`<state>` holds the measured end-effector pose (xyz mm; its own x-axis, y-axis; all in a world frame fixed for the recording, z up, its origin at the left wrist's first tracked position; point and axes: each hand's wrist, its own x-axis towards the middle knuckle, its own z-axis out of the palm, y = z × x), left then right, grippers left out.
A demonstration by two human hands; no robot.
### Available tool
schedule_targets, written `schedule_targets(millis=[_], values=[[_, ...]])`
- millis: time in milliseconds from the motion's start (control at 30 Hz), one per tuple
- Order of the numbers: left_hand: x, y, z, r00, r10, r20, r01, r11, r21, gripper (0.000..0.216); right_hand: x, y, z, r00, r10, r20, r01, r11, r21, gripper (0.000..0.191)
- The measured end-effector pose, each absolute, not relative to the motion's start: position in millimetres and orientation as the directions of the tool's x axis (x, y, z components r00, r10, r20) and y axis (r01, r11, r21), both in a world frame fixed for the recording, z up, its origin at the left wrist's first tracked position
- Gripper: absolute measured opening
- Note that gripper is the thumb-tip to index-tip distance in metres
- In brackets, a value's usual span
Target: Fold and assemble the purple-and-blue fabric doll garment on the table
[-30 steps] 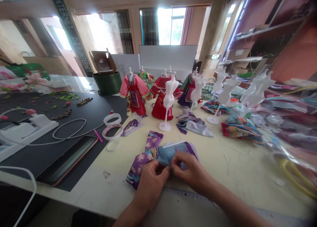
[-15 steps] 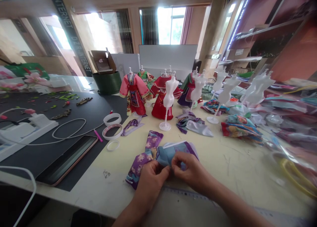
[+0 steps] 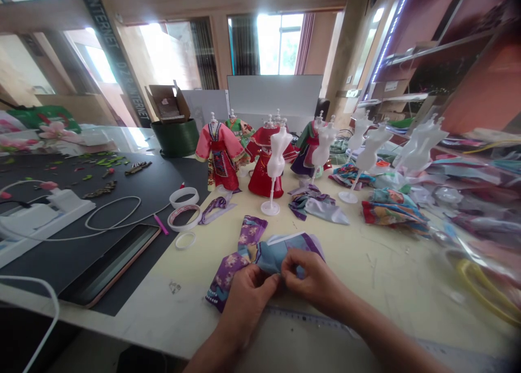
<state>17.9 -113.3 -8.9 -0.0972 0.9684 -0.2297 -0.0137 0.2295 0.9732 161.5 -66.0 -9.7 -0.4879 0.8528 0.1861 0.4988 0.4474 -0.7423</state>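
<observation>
A small doll dress (image 3: 273, 254) of purple floral and blue cloth lies flat on the pale table mat, its sleeves spread to the left. My left hand (image 3: 251, 294) pinches the near edge of its blue part between thumb and fingers. Close beside it, my right hand (image 3: 305, 272) has its fingertips pinched on the same edge. Whatever lies between the fingertips is too small to make out. Under my wrists runs a clear ruler (image 3: 309, 317). Beyond the dress stands a bare white mini mannequin (image 3: 278, 156).
Dressed mannequins (image 3: 220, 156) and more bare ones (image 3: 372, 145) line the back. Cloth pieces (image 3: 317, 203) and folded garments (image 3: 394, 213) lie to the right. Tape rolls (image 3: 184, 216), a pink pen (image 3: 160, 224), a phone (image 3: 112, 264) and a power strip (image 3: 44, 221) are on the left.
Both hands keep their pinch on the dress edge, almost unmoved. The view has shifted very slightly.
</observation>
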Motion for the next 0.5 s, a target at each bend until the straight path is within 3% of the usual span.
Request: schedule_targets(millis=[167,500], values=[[17.5,-112.5,-14.1,-0.090,0.982,-0.165,0.049,0.170,0.984,0.009,162.0,-67.3,-12.4,-0.502,0.844,0.190,0.511,0.467,-0.722,0.011],[17.5,-114.0,-9.9,-0.076,0.971,-0.228,0.000,0.229,0.974,0.011,161.6,-67.2,-6.9,-0.509,0.846,0.159,0.510,0.445,-0.736,0.011]])
